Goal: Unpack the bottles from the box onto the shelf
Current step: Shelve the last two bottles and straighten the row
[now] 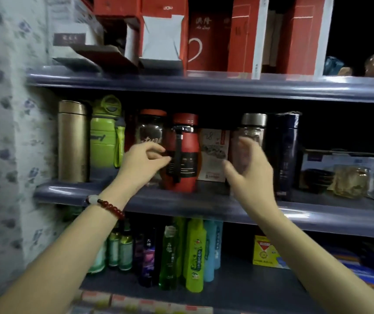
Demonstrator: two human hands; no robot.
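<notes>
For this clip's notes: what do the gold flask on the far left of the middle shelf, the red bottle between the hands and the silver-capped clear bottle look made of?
Tall gold cylindrical flask: likely metal, brushed satin sheen. Red waisted bottle with black strap: opaque, matte, probably plastic or coated metal; unclear which. Clear bottle with silver cap: see-through body, glass or clear plastic, with a metallic-looking cap.

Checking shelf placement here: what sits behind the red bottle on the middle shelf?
Right of the red bottle, further back, a white printed carton shows. Directly behind the bottle the shelf is dark and covered, so nothing can be told.
</notes>
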